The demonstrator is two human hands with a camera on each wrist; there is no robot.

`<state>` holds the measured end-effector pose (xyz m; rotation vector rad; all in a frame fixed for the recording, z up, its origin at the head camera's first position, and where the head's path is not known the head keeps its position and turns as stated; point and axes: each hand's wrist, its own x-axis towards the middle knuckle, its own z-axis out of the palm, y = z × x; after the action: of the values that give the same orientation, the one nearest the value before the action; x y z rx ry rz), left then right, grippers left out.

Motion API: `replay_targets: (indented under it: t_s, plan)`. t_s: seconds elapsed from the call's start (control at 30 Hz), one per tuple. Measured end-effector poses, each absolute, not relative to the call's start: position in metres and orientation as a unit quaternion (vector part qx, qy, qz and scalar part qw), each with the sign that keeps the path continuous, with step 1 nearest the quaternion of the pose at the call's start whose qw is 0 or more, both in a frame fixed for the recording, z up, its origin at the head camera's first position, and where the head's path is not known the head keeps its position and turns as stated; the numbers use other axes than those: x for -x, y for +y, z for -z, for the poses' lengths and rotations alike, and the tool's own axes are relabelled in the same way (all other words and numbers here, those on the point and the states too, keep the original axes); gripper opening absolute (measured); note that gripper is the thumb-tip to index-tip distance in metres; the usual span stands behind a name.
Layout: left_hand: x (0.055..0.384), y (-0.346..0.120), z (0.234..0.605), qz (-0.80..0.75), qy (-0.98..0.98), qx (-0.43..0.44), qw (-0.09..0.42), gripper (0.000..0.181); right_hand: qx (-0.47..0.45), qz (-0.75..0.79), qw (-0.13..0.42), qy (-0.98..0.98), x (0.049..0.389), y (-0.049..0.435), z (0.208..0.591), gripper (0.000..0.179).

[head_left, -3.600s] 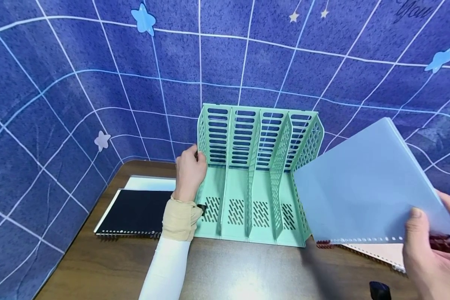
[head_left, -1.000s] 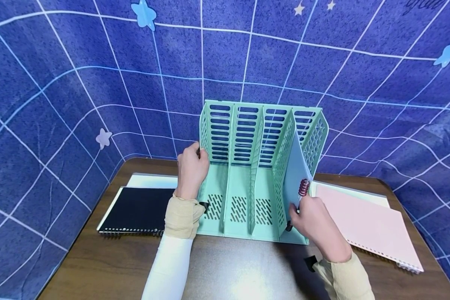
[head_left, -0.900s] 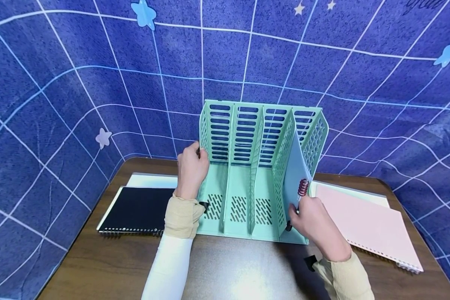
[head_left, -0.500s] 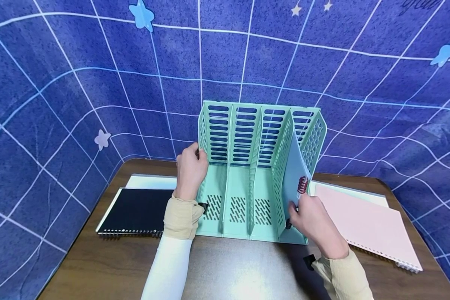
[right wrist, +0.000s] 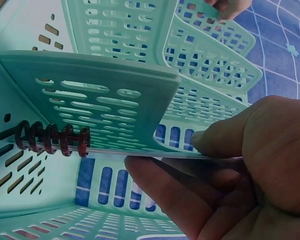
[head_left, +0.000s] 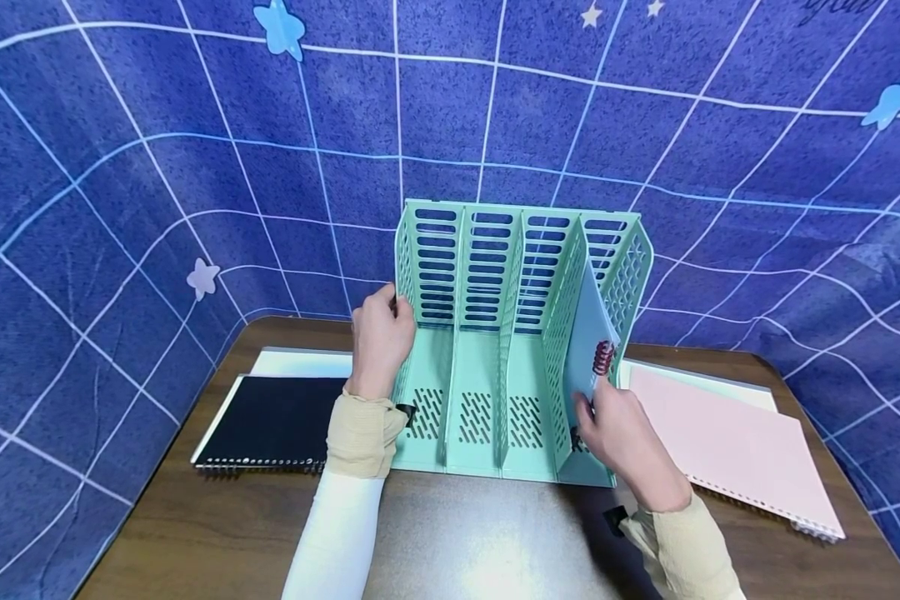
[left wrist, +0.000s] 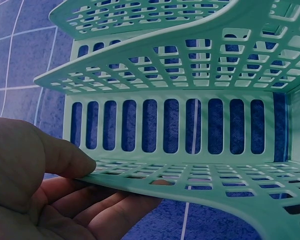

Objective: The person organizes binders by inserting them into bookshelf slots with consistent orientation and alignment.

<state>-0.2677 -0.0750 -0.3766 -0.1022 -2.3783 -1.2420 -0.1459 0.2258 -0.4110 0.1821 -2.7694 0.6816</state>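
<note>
A mint-green file organizer (head_left: pixel 477 350) with upright perforated dividers stands on the table. My left hand (head_left: pixel 378 346) grips its left side panel; in the left wrist view the thumb lies on one face of that panel (left wrist: pixel 210 177) and the fingers on the other. A blue spiral notebook (head_left: pixel 588 329) stands on edge in the rightmost compartment, against the divider. My right hand (head_left: pixel 630 433) pinches its front edge between thumb and fingers. The notebook's dark red coil (right wrist: pixel 52 139) shows at the compartment floor in the right wrist view; its middle part is hidden by the hand in the head view.
Left of the organizer, a black spiral notebook (head_left: pixel 277 421) lies over a pale one (head_left: pixel 303 362). On the right, a pink spiral notebook (head_left: pixel 742 446) lies over another pale one (head_left: pixel 750 393). A blue grid-patterned cloth (head_left: pixel 450 100) hangs behind the brown table (head_left: pixel 217 533).
The right hand has carried the blue notebook from the right side into the rightmost compartment and turned it on edge. Over the last second it barely shifts. The left hand stays on the side panel.
</note>
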Motion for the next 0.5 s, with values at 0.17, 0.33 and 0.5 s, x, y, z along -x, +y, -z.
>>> replay_targets:
  t_s: [0.17,0.33,0.5]
  plan:
    - [0.2674,-0.0750,0.3763,0.449,-0.864,0.037,0.224,0.033,-0.068,-0.242,0.139,-0.958,0.1482,0.2248,0.4132,0.015]
    - [0.2680,-0.0749,0.3770,0.448,-0.865,0.036,0.224,0.033,-0.070,-0.243,0.134,-0.958,0.1494,0.2250,0.4144,0.011]
    - [0.2677,-0.0745,0.3769,0.448,-0.864,0.035,0.227,0.033,-0.066,-0.246,0.121,-0.959,0.1508,0.2258,0.4149,0.011]
